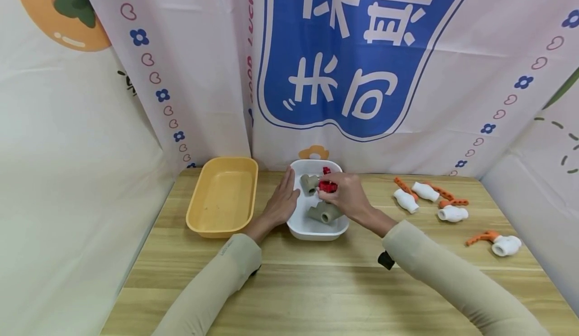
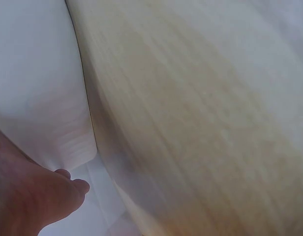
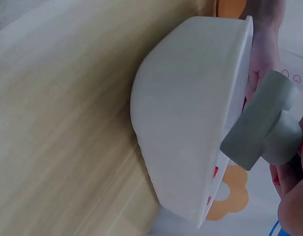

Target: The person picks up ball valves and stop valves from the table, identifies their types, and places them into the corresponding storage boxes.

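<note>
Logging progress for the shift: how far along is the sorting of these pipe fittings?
Nothing looks moved yet: the yellow plastic tray holds no fittings. In hand: the right hand grips a grey plastic valve with a red handle over the white plastic tub, which the left hand steadies. Left: another grey fitting in the tub.

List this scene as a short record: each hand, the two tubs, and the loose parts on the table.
left hand: open, resting against the white tub's left side
right hand: grips a grey valve with red handle over the white tub
white tub: holds another grey fitting
yellow tub: left of the white tub, nothing visible inside
white valves with orange handles: four, on the table at right
</note>
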Tool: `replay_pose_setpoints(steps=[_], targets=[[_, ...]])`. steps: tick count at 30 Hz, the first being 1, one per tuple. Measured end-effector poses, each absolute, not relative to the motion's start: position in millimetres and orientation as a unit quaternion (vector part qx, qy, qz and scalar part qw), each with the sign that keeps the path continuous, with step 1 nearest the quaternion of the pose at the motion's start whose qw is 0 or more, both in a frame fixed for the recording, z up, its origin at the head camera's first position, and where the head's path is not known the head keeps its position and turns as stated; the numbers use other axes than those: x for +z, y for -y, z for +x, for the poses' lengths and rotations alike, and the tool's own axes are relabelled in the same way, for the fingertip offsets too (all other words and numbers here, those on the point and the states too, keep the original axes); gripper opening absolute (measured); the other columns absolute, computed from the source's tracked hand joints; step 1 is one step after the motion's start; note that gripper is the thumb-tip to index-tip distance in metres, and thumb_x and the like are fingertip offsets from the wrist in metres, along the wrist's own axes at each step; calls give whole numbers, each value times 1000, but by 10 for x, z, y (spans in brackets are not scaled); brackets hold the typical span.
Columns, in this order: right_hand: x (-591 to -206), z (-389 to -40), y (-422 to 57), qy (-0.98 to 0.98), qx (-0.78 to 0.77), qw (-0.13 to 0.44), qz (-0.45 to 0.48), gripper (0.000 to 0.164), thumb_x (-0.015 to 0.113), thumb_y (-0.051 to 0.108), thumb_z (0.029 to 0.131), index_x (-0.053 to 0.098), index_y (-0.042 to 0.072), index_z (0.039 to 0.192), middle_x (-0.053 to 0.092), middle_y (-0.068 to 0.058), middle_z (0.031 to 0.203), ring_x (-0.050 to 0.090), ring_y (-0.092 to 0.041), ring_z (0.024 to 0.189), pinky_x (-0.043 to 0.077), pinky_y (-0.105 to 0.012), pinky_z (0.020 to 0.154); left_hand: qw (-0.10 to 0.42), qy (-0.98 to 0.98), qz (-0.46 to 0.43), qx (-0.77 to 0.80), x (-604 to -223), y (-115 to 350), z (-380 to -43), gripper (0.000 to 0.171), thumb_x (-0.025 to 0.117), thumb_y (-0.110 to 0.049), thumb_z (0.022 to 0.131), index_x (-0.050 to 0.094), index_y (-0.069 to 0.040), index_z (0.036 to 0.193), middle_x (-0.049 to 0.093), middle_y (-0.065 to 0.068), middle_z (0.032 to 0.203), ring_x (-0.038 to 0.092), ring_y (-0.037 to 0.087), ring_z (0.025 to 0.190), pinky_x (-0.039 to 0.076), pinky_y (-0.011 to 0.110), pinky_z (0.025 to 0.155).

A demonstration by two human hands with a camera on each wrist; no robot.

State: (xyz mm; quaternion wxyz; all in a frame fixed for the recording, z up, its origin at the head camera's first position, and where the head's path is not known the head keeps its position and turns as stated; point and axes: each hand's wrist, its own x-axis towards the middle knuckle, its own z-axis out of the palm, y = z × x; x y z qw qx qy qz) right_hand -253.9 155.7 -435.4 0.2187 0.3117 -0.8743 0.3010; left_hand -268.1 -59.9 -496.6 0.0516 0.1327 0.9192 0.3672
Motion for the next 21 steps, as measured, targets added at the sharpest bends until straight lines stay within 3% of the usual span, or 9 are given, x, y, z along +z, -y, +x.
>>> replay_pose_setpoints(steps=[4, 21], targets=[[-4420, -2510, -1502, 878, 307, 199, 308, 20, 86, 5, 82, 82, -1, 101, 80, -15, 95, 75, -26, 81, 67, -42, 76, 50, -919, 136, 367, -4968, 602, -2680, 67, 29, -29, 115, -2, -6, 170, -10, 6, 179, 0, 28, 165, 8, 50, 134], [-4574, -2428, -1488, 892, 289, 164, 306, 24, 91, 10, 82, 81, 0, 101, 80, -15, 101, 77, -28, 91, 66, -40, 81, 48, -921, 142, 361, -4964, 608, -2680, 67, 27, -32, 115, -1, -5, 170, -9, 7, 179, 2, 29, 165, 10, 50, 134]])
